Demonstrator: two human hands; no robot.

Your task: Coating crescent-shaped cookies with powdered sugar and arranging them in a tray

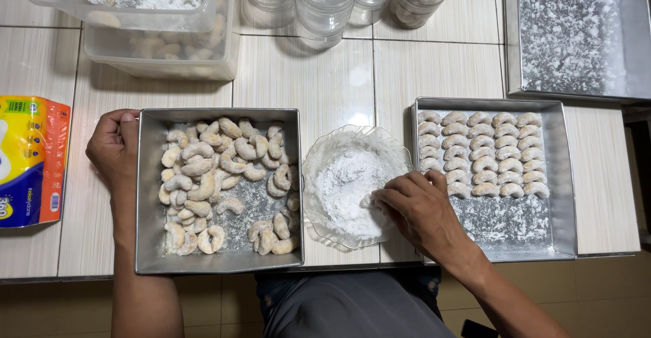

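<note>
The right hand (422,209) reaches into the glass bowl (319,168) of white powder, which stands on the desk (325,80) between two metal trays; its fingers (393,192) are bent and pressed close together over a small cookie (367,202) at the right edge of the powder, and it seems they pinch it, though the piece is mostly hidden. The left hand (114,149) holds the upper left corner of the left tray (150,243), its fingers curled over the rim. This tray has a loose heap of crescent cookies (203,168); the right tray (566,195) carries neat rows of coated cookies (485,155). These crescents look fragile, so a hard pinch can break the one in the bowl. The bowl is thin and light-looking, and the wrist leaning on its rim can tip it and spill powder on the desk. Both trays stand near the front edge of the desk, so a strong pull of the left hand can slide that tray off.
</note>
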